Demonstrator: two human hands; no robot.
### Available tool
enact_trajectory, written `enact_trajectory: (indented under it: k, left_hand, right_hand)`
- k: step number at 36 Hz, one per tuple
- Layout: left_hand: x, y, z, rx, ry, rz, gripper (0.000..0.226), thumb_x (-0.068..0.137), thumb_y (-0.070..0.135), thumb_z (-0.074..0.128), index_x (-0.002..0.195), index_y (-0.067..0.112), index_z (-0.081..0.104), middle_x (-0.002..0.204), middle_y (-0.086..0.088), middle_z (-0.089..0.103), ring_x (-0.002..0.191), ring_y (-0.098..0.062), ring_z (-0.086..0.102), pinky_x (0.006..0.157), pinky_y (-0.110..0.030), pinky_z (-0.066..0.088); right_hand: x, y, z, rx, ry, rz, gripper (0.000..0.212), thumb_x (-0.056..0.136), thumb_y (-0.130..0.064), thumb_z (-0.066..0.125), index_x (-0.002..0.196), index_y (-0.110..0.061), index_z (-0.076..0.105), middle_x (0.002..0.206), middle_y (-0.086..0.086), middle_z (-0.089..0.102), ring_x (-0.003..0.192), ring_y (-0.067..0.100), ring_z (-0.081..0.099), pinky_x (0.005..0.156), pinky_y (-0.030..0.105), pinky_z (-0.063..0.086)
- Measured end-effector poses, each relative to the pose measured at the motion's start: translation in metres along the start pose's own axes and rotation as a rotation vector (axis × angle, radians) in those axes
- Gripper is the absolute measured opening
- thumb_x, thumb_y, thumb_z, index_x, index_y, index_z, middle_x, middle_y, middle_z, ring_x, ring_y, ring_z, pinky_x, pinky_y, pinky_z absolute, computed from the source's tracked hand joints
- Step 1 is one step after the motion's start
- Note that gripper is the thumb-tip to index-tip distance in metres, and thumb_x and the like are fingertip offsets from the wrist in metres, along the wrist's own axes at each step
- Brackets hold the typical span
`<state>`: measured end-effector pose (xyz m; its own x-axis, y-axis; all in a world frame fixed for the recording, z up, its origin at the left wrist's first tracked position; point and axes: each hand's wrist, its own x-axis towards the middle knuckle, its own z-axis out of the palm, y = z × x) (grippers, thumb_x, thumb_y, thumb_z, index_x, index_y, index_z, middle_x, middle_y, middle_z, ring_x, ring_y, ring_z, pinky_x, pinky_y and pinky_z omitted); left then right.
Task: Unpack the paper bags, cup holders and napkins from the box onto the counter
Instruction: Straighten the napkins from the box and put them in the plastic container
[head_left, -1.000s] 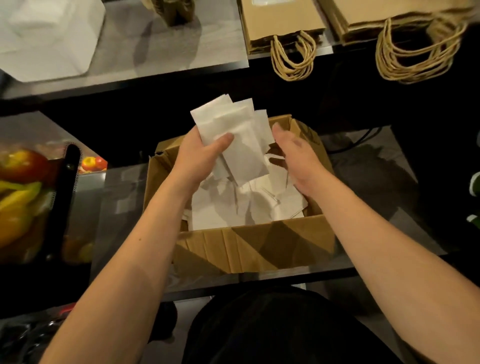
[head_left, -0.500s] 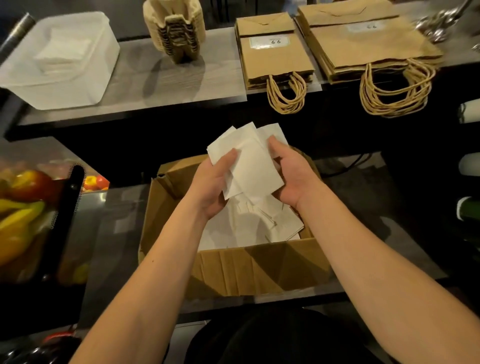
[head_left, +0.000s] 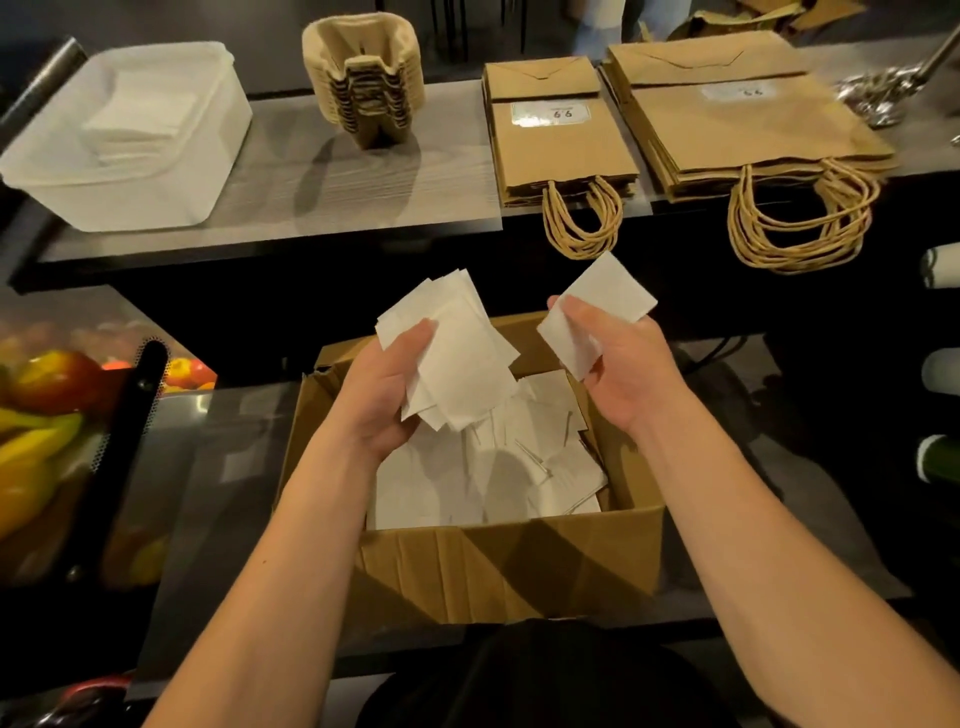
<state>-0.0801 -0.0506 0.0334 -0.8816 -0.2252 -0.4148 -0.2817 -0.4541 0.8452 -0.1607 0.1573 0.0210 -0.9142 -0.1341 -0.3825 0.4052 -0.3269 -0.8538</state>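
Since half a second ago my hands parted: my left hand (head_left: 384, 395) grips a napkin stack (head_left: 457, 358), my right hand (head_left: 618, 364) pinches two napkins (head_left: 602, 312) above the box (head_left: 509, 566). Bags (head_left: 561, 140) on the grey table (head_left: 322, 182) read "66".

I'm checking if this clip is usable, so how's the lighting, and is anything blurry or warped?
Head view: dim, warm light; the white napkins in the left hand and right hand look bright, and the arms cast hard shadows on the box. The counter edge bows from wide-angle distortion. The fruit at far left is soft.
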Motion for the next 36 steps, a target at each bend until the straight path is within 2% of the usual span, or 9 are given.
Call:
enact_trajectory:
  k: [6,9,12,17,20,23,27,31,36]
  left_hand:
    - [-0.009,0.023,0.012,0.037,-0.132,0.007,0.022,0.097,0.024,0.059,0.118,0.017,0.062,0.102,-0.006,0.077,0.095,-0.023,0.074,0.079,-0.041,0.063]
    - [-0.011,0.030,0.025,0.146,-0.169,0.021,0.019,0.094,0.019,0.064,0.113,0.017,0.063,0.096,-0.004,0.078,0.091,-0.022,0.075,0.071,-0.036,0.063]
    - [-0.006,0.031,0.037,0.429,-0.151,0.095,0.017,0.092,0.019,0.070,0.106,0.027,0.063,0.092,0.004,0.077,0.084,-0.009,0.075,0.061,-0.022,0.059]
    - [0.008,0.026,0.044,0.947,0.015,0.225,0.045,0.083,0.039,0.079,0.123,0.030,0.059,0.106,0.016,0.063,0.094,-0.006,0.064,0.062,-0.013,0.047]
    - [0.009,0.027,0.046,1.153,0.098,0.310,0.050,0.080,0.049,0.079,0.120,0.026,0.059,0.107,0.010,0.062,0.096,-0.010,0.060,0.074,-0.023,0.052]
    - [0.006,0.028,0.051,1.169,0.087,0.321,0.035,0.090,0.052,0.067,0.109,0.023,0.062,0.098,0.004,0.066,0.086,-0.012,0.063,0.075,-0.031,0.055]
    - [0.002,0.030,0.054,1.044,0.080,0.291,0.027,0.105,0.041,0.048,0.101,0.020,0.065,0.091,-0.004,0.068,0.079,-0.020,0.065,0.068,-0.034,0.054]
    - [-0.004,0.031,0.054,1.058,0.123,0.376,0.030,0.105,0.037,0.049,0.098,0.012,0.065,0.088,-0.010,0.067,0.081,-0.028,0.064,0.073,-0.048,0.054]
    - [-0.016,0.036,0.054,1.045,0.162,0.508,0.029,0.105,0.037,0.049,0.096,0.014,0.063,0.085,-0.004,0.065,0.076,-0.021,0.062,0.068,-0.041,0.053]
  right_hand:
    - [0.007,0.002,0.002,-0.177,-0.027,0.128,0.060,0.082,-0.034,0.081,0.136,-0.016,0.060,0.126,0.012,0.069,0.112,0.035,0.068,0.092,0.053,0.060]
    - [0.008,0.004,0.010,-0.236,-0.047,0.203,0.056,0.088,-0.020,0.077,0.138,-0.010,0.055,0.127,0.018,0.066,0.106,0.036,0.068,0.078,0.046,0.064]
    - [-0.002,0.005,0.018,-0.197,-0.190,0.227,0.019,0.100,-0.010,0.060,0.118,-0.010,0.064,0.105,0.015,0.075,0.085,0.027,0.074,0.064,0.036,0.063]
    - [-0.013,0.012,0.019,0.040,-0.430,0.340,0.057,0.106,-0.058,0.033,0.142,-0.023,0.058,0.137,0.012,0.066,0.125,0.033,0.064,0.107,0.054,0.049]
    - [-0.018,0.017,0.019,0.175,-0.451,0.378,0.072,0.094,-0.073,0.037,0.143,-0.024,0.056,0.138,0.012,0.065,0.127,0.033,0.063,0.111,0.054,0.045]
    - [-0.023,0.022,0.017,0.233,-0.456,0.342,0.065,0.088,-0.058,0.057,0.141,-0.020,0.057,0.136,0.012,0.066,0.125,0.031,0.064,0.101,0.049,0.055]
    - [-0.024,0.024,0.021,0.235,-0.414,0.336,0.043,0.097,-0.033,0.059,0.137,-0.016,0.061,0.129,0.011,0.071,0.117,0.027,0.069,0.091,0.042,0.061]
    - [-0.021,0.029,0.023,0.280,-0.423,0.373,0.048,0.097,-0.031,0.060,0.142,-0.014,0.059,0.136,0.012,0.066,0.125,0.029,0.064,0.100,0.048,0.056]
    - [-0.023,0.029,0.026,0.355,-0.457,0.376,0.045,0.098,-0.033,0.056,0.139,-0.015,0.060,0.132,0.009,0.069,0.119,0.027,0.067,0.103,0.048,0.053]
